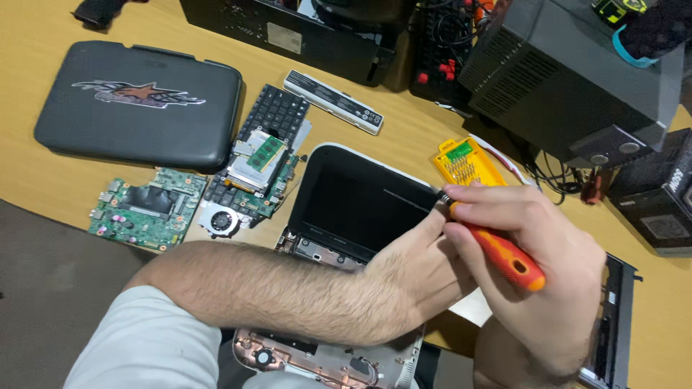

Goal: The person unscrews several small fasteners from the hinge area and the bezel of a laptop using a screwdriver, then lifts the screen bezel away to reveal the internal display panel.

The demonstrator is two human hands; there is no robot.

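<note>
While gripping the orange-handled screwdriver (504, 256), right hand (533, 274) fully closed round the handle, metal collar end pinched between thumb and forefinger. Left hand (414, 263) crossed in front, fingers curled against the screwdriver's tip end at the right edge of the small laptop screen panel (353, 198); tip itself hidden, so cannot tell what it touches. Left grip looks closed on the shaft area, but not clear.

Screen panel standing tilted, white bezel, dark display, hinge side down on the opened white chassis (324, 360) at bottom of view, copper-toned parts exposed.

On the wooden desk (58, 187):
- yellow bit case (468, 166) just beside the hands, behind the panel's right corner
- 1 green motherboard (144, 209) left, well apart
- 2nd board with fan and RAM stick (249, 180) lying on a keyboard (277, 112)
- dark laptop sleeve (140, 104) far left
- white battery pack (333, 101) behind the keyboard
</note>
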